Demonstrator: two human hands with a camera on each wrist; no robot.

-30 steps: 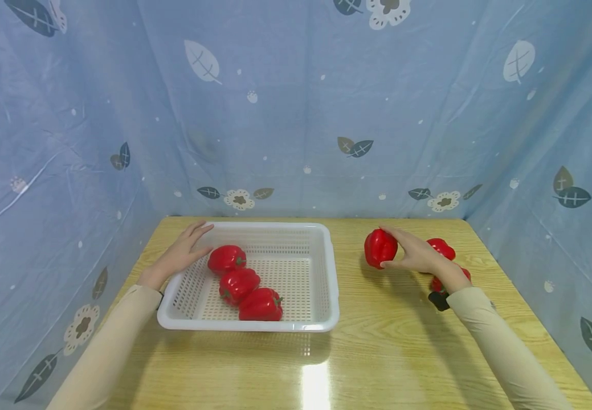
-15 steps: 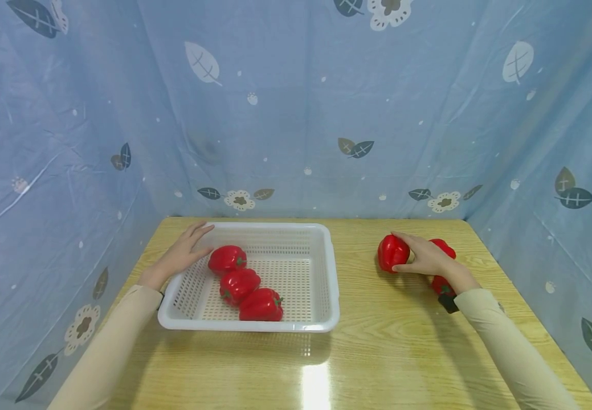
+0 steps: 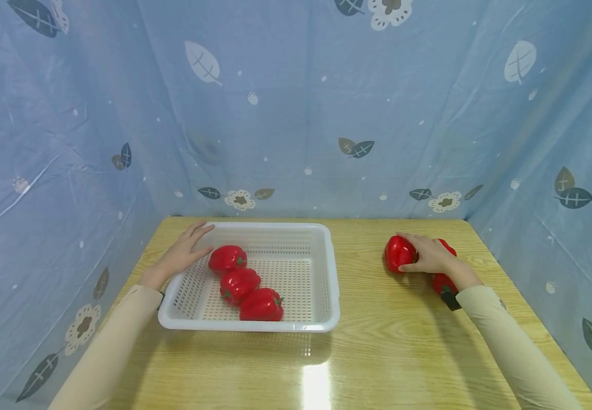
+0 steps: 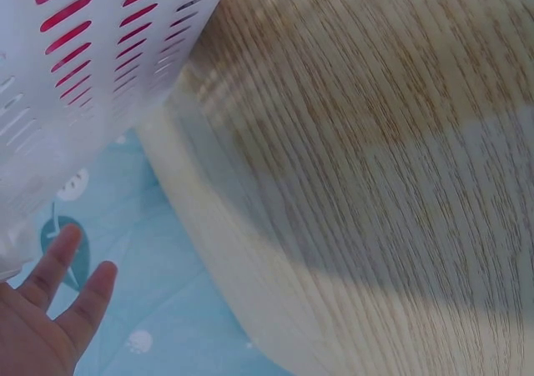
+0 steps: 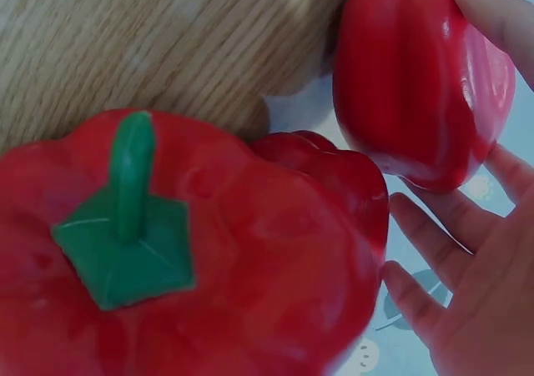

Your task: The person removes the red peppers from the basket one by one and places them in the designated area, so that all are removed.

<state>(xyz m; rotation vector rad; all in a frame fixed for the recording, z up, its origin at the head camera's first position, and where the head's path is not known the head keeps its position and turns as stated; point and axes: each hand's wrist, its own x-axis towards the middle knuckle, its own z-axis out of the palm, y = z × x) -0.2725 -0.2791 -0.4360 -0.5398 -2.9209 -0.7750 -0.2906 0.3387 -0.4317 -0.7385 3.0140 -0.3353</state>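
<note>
Three red bell peppers with green stems lie in the white plastic basket on the left of the table. At the basket's left rim is my left hand, fingers spread and fairly straight. On the right side, my right hand holds another red bell pepper between thumb and fingers. Two more bell peppers, one behind and one nearer, are partly hidden by that hand and wrist. The right wrist view shows the nearer one's green stem large, close to the camera.
The wooden table reaches forward to a blue patterned curtain, which also hangs along both sides. Bare wood separates the basket from the right-hand peppers. Dark bands sit at the wrists.
My right hand has moved right and slightly nearer with its bell pepper, closer to the two peppers there, slowing lately. My left hand and the basket have stayed put.
</note>
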